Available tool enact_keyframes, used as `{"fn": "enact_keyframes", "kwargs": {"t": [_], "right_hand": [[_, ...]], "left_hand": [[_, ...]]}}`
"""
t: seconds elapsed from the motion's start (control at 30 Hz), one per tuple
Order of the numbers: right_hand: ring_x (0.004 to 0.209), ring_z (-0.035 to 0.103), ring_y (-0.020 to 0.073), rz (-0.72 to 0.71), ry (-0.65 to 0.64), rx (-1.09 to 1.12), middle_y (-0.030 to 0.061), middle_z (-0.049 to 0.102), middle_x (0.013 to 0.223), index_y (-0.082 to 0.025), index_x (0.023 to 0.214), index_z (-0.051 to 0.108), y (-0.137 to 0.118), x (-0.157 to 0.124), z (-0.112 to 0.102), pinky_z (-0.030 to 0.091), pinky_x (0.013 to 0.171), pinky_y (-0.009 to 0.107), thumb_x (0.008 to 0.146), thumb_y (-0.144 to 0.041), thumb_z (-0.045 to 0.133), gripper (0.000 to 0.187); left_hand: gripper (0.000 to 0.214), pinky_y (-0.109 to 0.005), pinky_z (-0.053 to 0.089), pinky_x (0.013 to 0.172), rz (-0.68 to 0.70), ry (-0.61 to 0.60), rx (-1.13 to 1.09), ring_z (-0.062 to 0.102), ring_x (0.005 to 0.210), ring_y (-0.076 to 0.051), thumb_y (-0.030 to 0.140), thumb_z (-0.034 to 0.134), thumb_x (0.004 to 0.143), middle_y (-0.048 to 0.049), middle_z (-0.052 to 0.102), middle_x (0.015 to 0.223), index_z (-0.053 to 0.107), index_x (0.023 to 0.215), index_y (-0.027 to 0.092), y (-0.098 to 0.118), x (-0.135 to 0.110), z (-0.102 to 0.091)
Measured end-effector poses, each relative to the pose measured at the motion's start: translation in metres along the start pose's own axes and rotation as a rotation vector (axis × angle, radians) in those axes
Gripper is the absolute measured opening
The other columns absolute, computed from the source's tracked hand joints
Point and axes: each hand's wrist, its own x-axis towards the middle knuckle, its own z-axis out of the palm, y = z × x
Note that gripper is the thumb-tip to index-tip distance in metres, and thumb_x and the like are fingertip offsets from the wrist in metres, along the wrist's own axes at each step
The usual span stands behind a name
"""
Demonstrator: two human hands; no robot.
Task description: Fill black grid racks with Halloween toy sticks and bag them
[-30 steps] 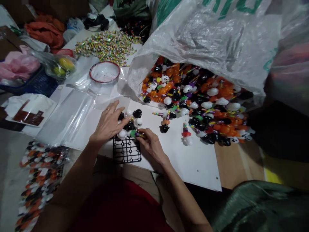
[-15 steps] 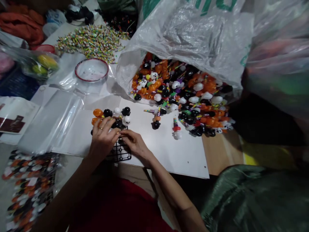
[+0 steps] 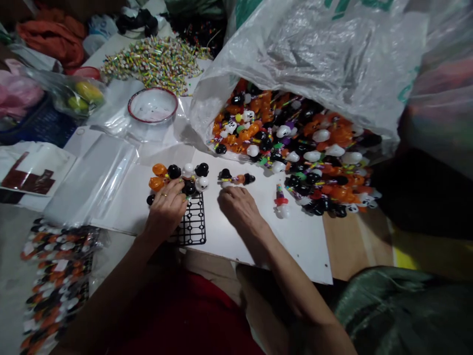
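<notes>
A black plastic grid rack [image 3: 194, 227] lies at the table's front edge, its far part filled with small toy-topped tubes: orange pumpkin heads [image 3: 158, 184], black heads [image 3: 174, 171] and white ghost or skull heads [image 3: 202, 184]. Over the rack's left side my left hand [image 3: 167, 206] is closed, fingers curled down among the heads; what they grip is hidden. My right hand [image 3: 240, 207] is to the right of the rack, fingers bent together at the tabletop beside a few loose toy-topped tubes [image 3: 240, 179]. Anything within its fingers is hidden. Another tube with a white head [image 3: 283, 211] lies farther right.
A large plastic bag [image 3: 314, 54] spills a heap of toy-topped tubes [image 3: 325, 148] at the right. Behind are a red-rimmed white bowl [image 3: 152, 120] and a pile of candy-filled tubes [image 3: 155, 59]. Clear plastic sleeves [image 3: 92, 177] and filled packs [image 3: 59, 291] lie left.
My right hand has left the rack and moved right to the loose tubes, which have shifted. My left hand stays at the rack. The whole view has shifted slightly.
</notes>
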Motion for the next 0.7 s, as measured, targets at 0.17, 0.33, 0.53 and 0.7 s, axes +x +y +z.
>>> {"fn": "enact_keyframes", "kwargs": {"t": [0.17, 0.33, 0.53, 0.7], "right_hand": [[0.089, 0.06, 0.0232, 0.44, -0.071, 0.087, 0.0145, 0.068, 0.101, -0.013, 0.112, 0.063, -0.009, -0.006, -0.002, 0.038, 0.072, 0.03, 0.097, -0.024, 0.048, 0.024], [0.07, 0.06, 0.0201, 0.65, 0.041, 0.548, 0.0083, 0.068, 0.079, -0.015, 0.094, 0.065, -0.008, 0.015, -0.004, 0.041, 0.065, 0.029, 0.091, -0.035, 0.054, 0.023], [0.07, 0.06, 0.0177, 0.454, 0.239, 1.258, 0.0043, 0.067, 0.079, -0.018, 0.086, 0.065, -0.068, 0.001, 0.026, 0.049, 0.066, 0.029, 0.081, -0.048, 0.062, 0.03], [0.073, 0.061, 0.0191, 0.454, 0.324, 1.239, 0.0046, 0.069, 0.082, -0.018, 0.086, 0.066, -0.098, 0.009, 0.057, 0.051, 0.071, 0.032, 0.08, -0.045, 0.062, 0.028]], "left_hand": [[0.008, -0.046, 0.055, 0.098, 0.038, 0.04, 0.004, 0.063, 0.119, -0.03, 0.01, 0.06, 0.088, -0.0172, 0.07, 0.117, 0.063, 0.096, 0.012, -0.003, -0.003, 0.003], [0.008, -0.045, 0.055, 0.099, 0.063, -0.002, 0.012, 0.062, 0.121, -0.03, 0.01, 0.058, 0.089, -0.0171, 0.07, 0.117, 0.062, 0.095, 0.012, -0.003, -0.002, 0.0], [0.011, -0.045, 0.054, 0.1, 0.033, -0.004, -0.026, 0.061, 0.124, -0.029, 0.011, 0.055, 0.09, -0.0175, 0.069, 0.118, 0.063, 0.097, 0.012, -0.004, -0.003, -0.001], [0.015, -0.046, 0.055, 0.1, 0.019, -0.023, -0.045, 0.061, 0.124, -0.029, 0.012, 0.053, 0.091, -0.0169, 0.069, 0.118, 0.065, 0.099, 0.012, -0.005, -0.004, -0.002]]}}
